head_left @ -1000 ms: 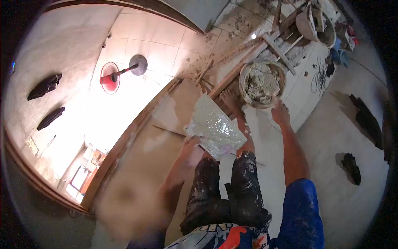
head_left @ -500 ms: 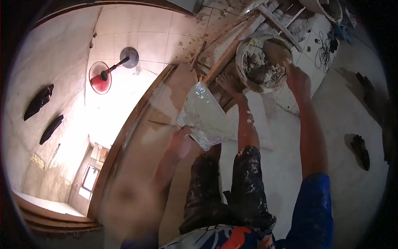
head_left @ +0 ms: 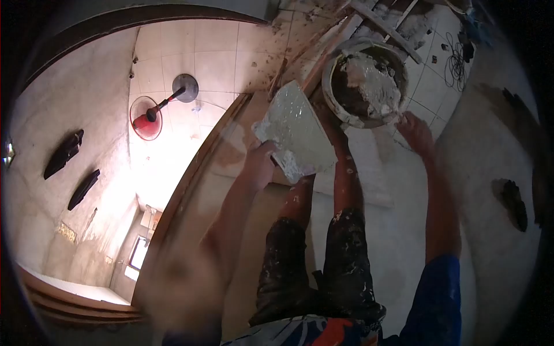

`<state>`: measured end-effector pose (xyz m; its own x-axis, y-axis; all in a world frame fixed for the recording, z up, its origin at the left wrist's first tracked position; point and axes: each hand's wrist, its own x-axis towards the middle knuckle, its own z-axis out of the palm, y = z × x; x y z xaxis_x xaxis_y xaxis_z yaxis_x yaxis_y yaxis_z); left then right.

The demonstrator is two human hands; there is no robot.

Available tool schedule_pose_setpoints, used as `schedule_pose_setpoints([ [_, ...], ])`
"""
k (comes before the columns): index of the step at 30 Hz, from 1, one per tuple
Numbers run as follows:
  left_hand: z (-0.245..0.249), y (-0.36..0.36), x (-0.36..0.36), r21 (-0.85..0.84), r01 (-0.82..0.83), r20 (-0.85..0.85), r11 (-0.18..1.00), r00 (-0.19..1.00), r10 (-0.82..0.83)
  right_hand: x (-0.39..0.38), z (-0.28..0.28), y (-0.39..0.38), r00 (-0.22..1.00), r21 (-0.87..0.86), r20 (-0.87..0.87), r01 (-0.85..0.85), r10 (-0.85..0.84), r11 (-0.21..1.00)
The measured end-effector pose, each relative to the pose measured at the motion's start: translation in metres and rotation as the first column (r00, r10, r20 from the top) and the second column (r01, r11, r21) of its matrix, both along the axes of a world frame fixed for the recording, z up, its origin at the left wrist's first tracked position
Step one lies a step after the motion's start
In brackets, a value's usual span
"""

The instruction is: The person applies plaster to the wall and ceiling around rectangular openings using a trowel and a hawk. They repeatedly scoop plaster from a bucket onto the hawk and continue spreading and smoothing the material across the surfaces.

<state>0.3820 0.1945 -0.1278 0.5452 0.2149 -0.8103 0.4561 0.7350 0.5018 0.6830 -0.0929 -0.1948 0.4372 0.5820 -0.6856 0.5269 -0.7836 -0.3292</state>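
My left hand [head_left: 261, 165] grips a plasterer's hawk [head_left: 303, 130], a flat pale board smeared with wet plaster, held tilted above my legs. A thicker lump of plaster clings to its lower left edge. My right hand [head_left: 414, 134] is closed beside the near right rim of a round bucket [head_left: 330, 98]. It holds a trowel, whose handle is hidden in my fingers and whose blade is covered by a heap of pale plaster [head_left: 378, 86] in the bucket's mouth. Darker bucket interior shows around the heap.
Wooden planks [head_left: 384, 29] lie behind the bucket on dirty tiles. A coiled cable [head_left: 456, 69] rests to the right. A red fan [head_left: 147, 118] stands beyond a wooden frame edge [head_left: 190, 179] on the left. Dark objects [head_left: 63, 154] stick out from the left wall.
The trowel blade, bare and brown earlier, now carries plaster. My right hand has moved down from the bucket's side. The hawk has risen and turned more face-on.
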Motion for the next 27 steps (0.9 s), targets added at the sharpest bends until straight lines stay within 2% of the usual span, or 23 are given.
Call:
schedule_pose_setpoints([
  [1, -0.007, 0.001, 0.007, 0.053, -0.008, 0.123, 0.999, 0.992, 0.001, -0.010, 0.017, 0.002, 0.993, -0.023, -0.053, 0.104, -0.105, 0.994],
  [2, -0.008, 0.004, 0.019, 0.055, -0.007, 0.127, 0.998, 0.992, 0.000, -0.021, 0.033, 0.002, 0.972, -0.050, -0.106, 0.203, -0.208, 0.978],
  [4, -0.001, 0.013, 0.049, -0.111, 0.015, -0.100, 0.994, 0.995, -0.027, -0.041, 0.054, -0.009, 0.967, 0.039, -0.071, 0.248, -0.245, 0.968],
  [5, -0.004, 0.014, 0.058, -0.111, 0.017, -0.097, 0.994, 0.995, -0.027, -0.052, 0.067, -0.012, 0.967, 0.040, -0.068, 0.249, -0.246, 0.968],
  [7, -0.010, 0.013, 0.076, -0.047, 0.290, -0.086, 0.956, 0.952, -0.293, -0.073, 0.089, -0.011, 0.954, 0.332, 0.177, 0.173, -0.241, 0.927],
  [8, -0.009, 0.008, 0.083, -0.048, 0.293, -0.079, 0.955, 0.952, -0.296, -0.080, 0.093, -0.011, 0.952, 0.330, 0.184, 0.173, -0.243, 0.928],
  [9, -0.008, 0.003, 0.091, -0.411, 0.048, 0.042, 0.910, 0.999, -0.034, -0.087, 0.095, -0.012, 0.930, 0.393, 0.278, 0.116, -0.239, 0.912],
  [10, -0.006, -0.001, 0.097, -0.730, -0.137, 0.052, 0.669, 0.966, 0.255, -0.091, 0.097, -0.011, 0.898, 0.448, 0.371, 0.051, -0.238, 0.892],
  [11, -0.013, -0.006, 0.096, -0.734, -0.129, 0.061, 0.667, 0.965, 0.253, -0.093, 0.096, -0.008, 0.894, 0.446, 0.380, 0.048, -0.238, 0.894],
  [13, -0.018, -0.011, 0.094, -0.458, 0.210, 0.496, 0.864, 0.867, 0.053, -0.096, 0.093, 0.001, 0.878, 0.407, 0.357, 0.161, -0.319, 0.899],
  [14, -0.020, -0.012, 0.092, -0.453, 0.214, 0.500, 0.866, 0.864, 0.048, -0.094, 0.092, 0.005, 0.901, 0.426, 0.309, 0.157, -0.306, 0.891],
  [16, 0.010, -0.004, 0.106, -0.678, -0.063, 0.075, 0.733, 0.985, 0.153, -0.095, 0.080, 0.005, 0.890, 0.536, 0.228, 0.225, -0.396, 0.814],
  [17, 0.004, -0.002, 0.099, -0.673, -0.067, 0.073, 0.737, 0.985, 0.157, -0.097, 0.074, 0.001, 0.874, 0.626, 0.134, 0.291, -0.467, 0.724],
  [18, -0.009, 0.000, 0.088, -0.748, 0.020, 0.228, 0.663, 0.946, 0.229, -0.101, 0.065, -0.007, 0.876, 0.628, 0.130, 0.289, -0.464, 0.722],
  [19, -0.013, 0.003, 0.086, -0.798, 0.129, 0.371, 0.589, 0.875, 0.312, -0.104, 0.056, -0.016, 0.820, 0.631, 0.060, 0.411, -0.569, 0.659],
  [20, -0.015, 0.004, 0.085, -0.795, 0.129, 0.376, 0.593, 0.871, 0.316, -0.106, 0.047, -0.026, 0.749, 0.624, -0.009, 0.522, -0.662, 0.582],
  [21, -0.010, 0.006, 0.086, -0.831, 0.097, 0.310, 0.547, 0.898, 0.313, -0.106, 0.048, -0.029, 0.755, 0.627, -0.008, 0.515, -0.656, 0.585],
  [22, -0.007, 0.008, 0.086, -0.863, 0.063, 0.245, 0.501, 0.919, 0.307, -0.105, 0.047, -0.032, 0.745, 0.510, 0.116, 0.523, -0.657, 0.683],
  [23, -0.007, 0.009, 0.083, -0.859, 0.061, 0.252, 0.508, 0.915, 0.316, -0.101, 0.046, -0.033, 0.736, 0.379, 0.237, 0.531, -0.635, 0.758],
  [24, -0.009, 0.011, 0.077, -0.535, 0.203, 0.392, 0.820, 0.919, 0.028, -0.092, 0.041, -0.033, 0.744, 0.389, 0.234, 0.519, -0.626, 0.761],
  [25, -0.015, 0.012, 0.069, -0.099, 0.346, 0.377, 0.933, 0.881, -0.286, -0.079, 0.035, -0.031, 0.848, 0.230, 0.201, 0.446, -0.491, 0.865],
  [26, -0.021, 0.011, 0.059, -0.088, 0.329, 0.371, 0.940, 0.887, -0.276, -0.070, 0.027, -0.027, 0.928, 0.069, 0.140, 0.340, -0.347, 0.938],
  [27, -0.031, 0.008, 0.048, -0.133, 0.297, 0.374, 0.945, 0.899, -0.230, -0.061, 0.017, -0.016, 0.934, 0.083, 0.130, 0.325, -0.334, 0.942],
])
